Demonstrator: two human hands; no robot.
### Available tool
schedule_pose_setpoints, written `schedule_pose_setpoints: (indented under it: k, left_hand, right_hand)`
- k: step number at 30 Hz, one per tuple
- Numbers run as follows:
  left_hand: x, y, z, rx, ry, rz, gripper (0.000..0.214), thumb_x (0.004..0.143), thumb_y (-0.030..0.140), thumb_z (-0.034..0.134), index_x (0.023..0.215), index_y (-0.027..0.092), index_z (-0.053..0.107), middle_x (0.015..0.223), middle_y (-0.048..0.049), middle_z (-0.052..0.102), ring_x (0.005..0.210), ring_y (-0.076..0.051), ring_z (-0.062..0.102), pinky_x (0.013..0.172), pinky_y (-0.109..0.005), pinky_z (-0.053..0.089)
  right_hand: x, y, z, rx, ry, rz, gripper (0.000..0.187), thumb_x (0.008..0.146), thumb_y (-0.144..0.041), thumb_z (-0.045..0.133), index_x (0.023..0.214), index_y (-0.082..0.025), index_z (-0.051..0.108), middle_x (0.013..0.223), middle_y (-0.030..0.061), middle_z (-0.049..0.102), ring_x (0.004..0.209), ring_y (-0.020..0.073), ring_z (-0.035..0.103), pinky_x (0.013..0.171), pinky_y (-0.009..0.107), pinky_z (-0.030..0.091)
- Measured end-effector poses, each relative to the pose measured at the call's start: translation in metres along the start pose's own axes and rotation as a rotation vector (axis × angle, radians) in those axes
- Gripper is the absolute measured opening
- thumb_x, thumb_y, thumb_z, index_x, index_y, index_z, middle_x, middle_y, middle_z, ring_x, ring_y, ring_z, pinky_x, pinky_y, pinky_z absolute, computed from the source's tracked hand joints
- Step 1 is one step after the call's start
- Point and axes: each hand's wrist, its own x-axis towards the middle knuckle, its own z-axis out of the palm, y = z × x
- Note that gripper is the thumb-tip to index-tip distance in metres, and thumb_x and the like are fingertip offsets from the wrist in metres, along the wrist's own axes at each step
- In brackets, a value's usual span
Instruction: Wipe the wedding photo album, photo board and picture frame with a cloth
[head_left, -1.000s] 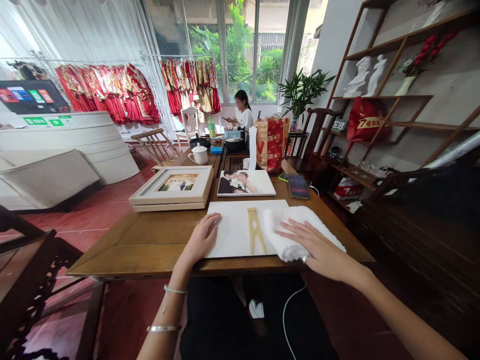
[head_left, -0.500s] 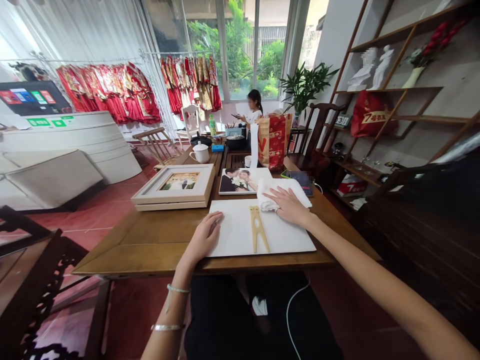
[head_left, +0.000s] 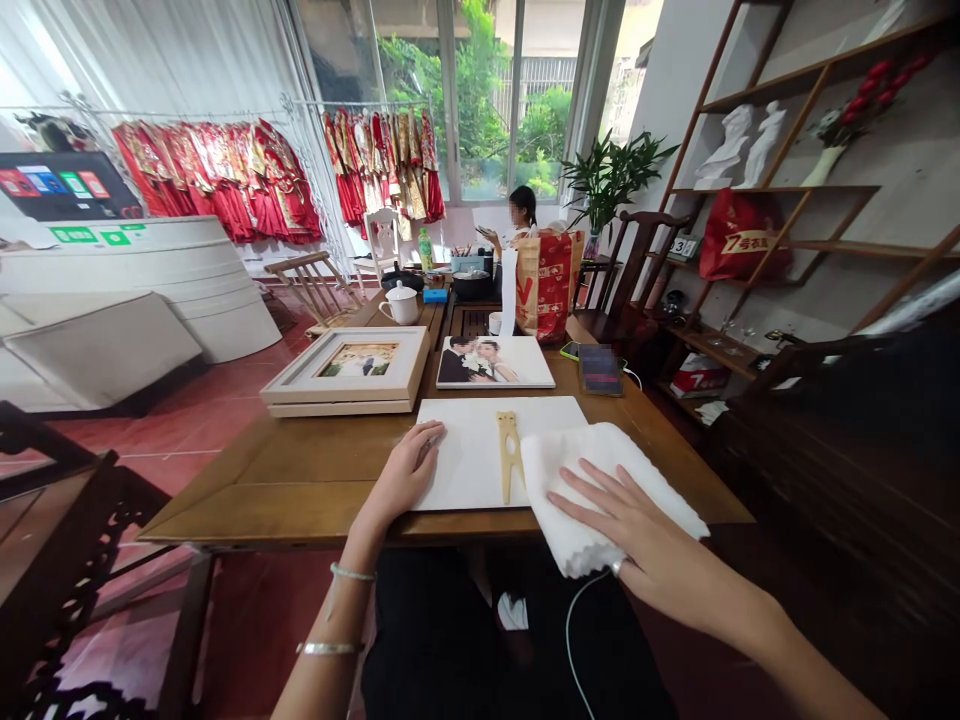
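A white board (head_left: 457, 455) lies flat at the table's front edge. My left hand (head_left: 409, 465) is closed on its left edge, fingers bent over the top. On the board rests a flat cream-coloured piece (head_left: 508, 440) with two prongs and an oval hole; its right prong is partly hidden. A white cloth (head_left: 645, 460) covers the board's right part and hangs past the front edge. My right hand (head_left: 622, 520) holds this cloth, its fingers spread across the top and the thumb at the cloth's lower edge.
Behind the board lie a couple's photo panel (head_left: 517, 365), a framed picture (head_left: 349, 370) and a tablet (head_left: 601, 370). Farther back stand a white lidded cup (head_left: 400, 302) and a red paper bag (head_left: 551, 285). A person (head_left: 517, 215) sits at the far end.
My right hand has drawn the cloth from the board's far right corner toward me, and the cloth now covers the right prong. My left hand stays at the left edge.
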Motion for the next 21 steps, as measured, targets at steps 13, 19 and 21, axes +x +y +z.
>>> schedule_pose_setpoints:
  k: [13,19,21]
  left_hand:
    - [0.0,0.004,-0.001,0.001,-0.003,0.002,0.034,0.087,0.02,0.041,0.116,0.017,0.059,0.125,-0.0107,0.058,0.12,-0.023,0.052,0.106,-0.041,0.038]
    - [0.001,0.003,-0.002,-0.002,-0.007,0.006,0.034,0.087,0.02,0.042,0.116,0.017,0.059,0.125,-0.0107,0.058,0.12,-0.023,0.052,0.106,-0.042,0.038]
    - [0.001,0.004,-0.001,-0.001,-0.007,0.003,0.034,0.087,0.021,0.042,0.116,0.017,0.059,0.125,-0.0111,0.058,0.119,-0.023,0.052,0.106,-0.042,0.038]
  right_hand:
    - [0.059,0.048,0.0,-0.053,0.038,0.066,0.086,0.063,-0.002,0.041,0.143,-0.032,0.031,0.152,0.0004,0.024,0.14,0.0239,0.013,0.112,0.053,0.014]
    - [0.127,0.07,-0.005,-0.088,0.013,0.167,0.075,0.074,-0.007,0.04,0.144,-0.028,0.028,0.153,0.004,0.023,0.14,0.0276,0.013,0.11,0.055,0.014]
    - [0.137,0.069,-0.005,-0.093,0.012,0.179,0.074,0.074,-0.006,0.039,0.145,-0.026,0.028,0.152,0.0057,0.024,0.14,0.0291,0.014,0.11,0.057,0.014]
